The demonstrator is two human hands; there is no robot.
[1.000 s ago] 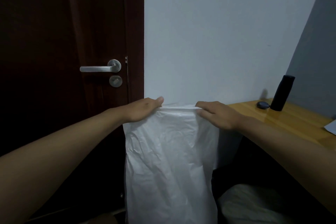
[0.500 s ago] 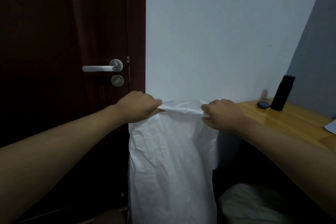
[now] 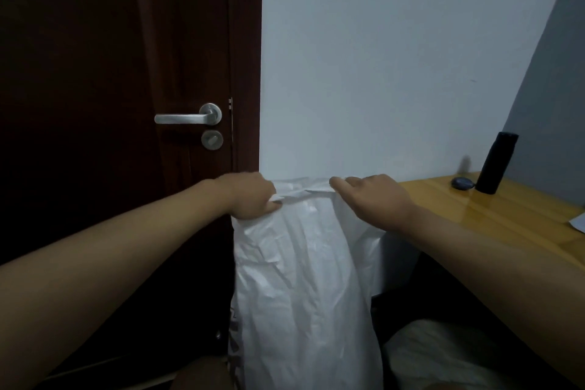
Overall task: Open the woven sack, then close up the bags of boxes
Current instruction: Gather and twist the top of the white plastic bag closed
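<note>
1. Left hand (image 3: pixel 250 196) clenched on the upper left corner of the woven sack (image 3: pixel 304 279), fingers curled over a bunched fold of white fabric; lower and more tightly bunched than half a second ago, when only the edge was pinched.
2. Right hand (image 3: pixel 373 199) laid over the upper right corner of the sack, index finger stretched along the top edge, the other fingers bent down behind the fabric; grasp on the rim likely, though the fingertips are hidden. Half a second ago: a closed fist on the edge.
3. Top rim of the sack now crumpled and slightly parted between the two hands, where a second ago it was drawn flat and straight.
4. Sack hanging upright from both hands, in front of the white wall (image 3: pixel 380 57), beside the dark door (image 3: pixel 110 73), its lower part falling out of view at the bottom.
5. To the right, a wooden tabletop (image 3: pixel 493 215) bearing a black cylinder (image 3: pixel 497 161) and a small dark round thing (image 3: pixel 462 183) just beside it; same places as before.
6. Bottom right, a pale bundle (image 3: pixel 443 358) in shadow, too dim to identify.
</note>
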